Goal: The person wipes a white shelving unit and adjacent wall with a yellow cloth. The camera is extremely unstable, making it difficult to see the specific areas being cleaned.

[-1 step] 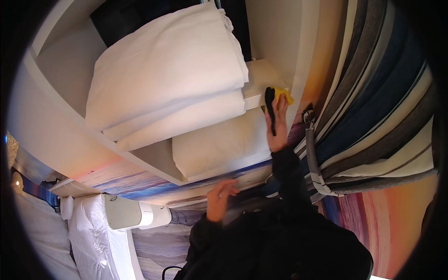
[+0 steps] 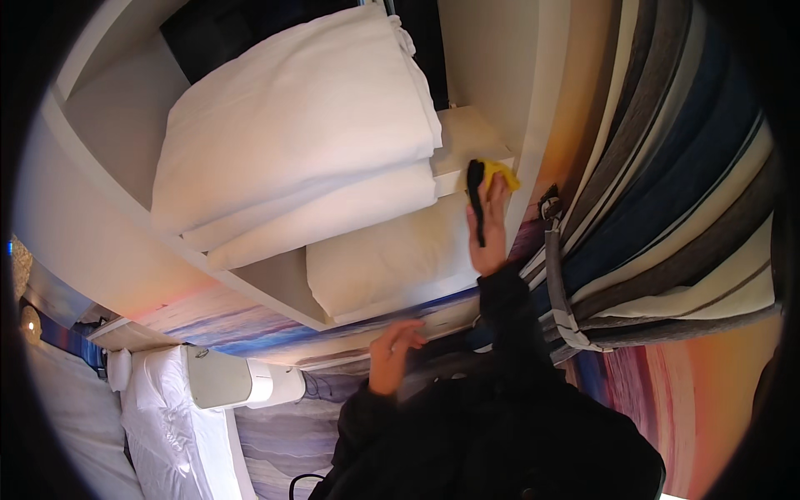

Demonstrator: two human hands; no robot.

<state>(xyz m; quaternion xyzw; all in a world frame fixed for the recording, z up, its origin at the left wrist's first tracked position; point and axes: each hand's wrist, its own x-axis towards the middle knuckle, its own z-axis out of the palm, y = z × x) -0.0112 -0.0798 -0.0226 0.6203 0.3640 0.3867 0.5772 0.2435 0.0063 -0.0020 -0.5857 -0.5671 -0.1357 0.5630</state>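
Observation:
My right hand reaches up to the right end of a white shelf, closed on a yellow cloth. A long black strip runs along the same hand; its kind is unclear. Bulky folded white bedding overhangs the shelf's front edge, left of that hand. Below it, another white bedding piece fills the lower compartment. My left hand hovers low before my body, apart from the shelving. Its fingers are loosely bent and apart, with nothing seen in them.
A striped curtain hangs at the right, gathered by a tieback. Behind the bedding is a dark panel. Down left are a white-covered bed and a pale cabinet. The patterned floor shows below.
My right hand, with the yellow cloth and black strip, has shifted slightly left and down along the shelf's end. My left hand has stayed in place.

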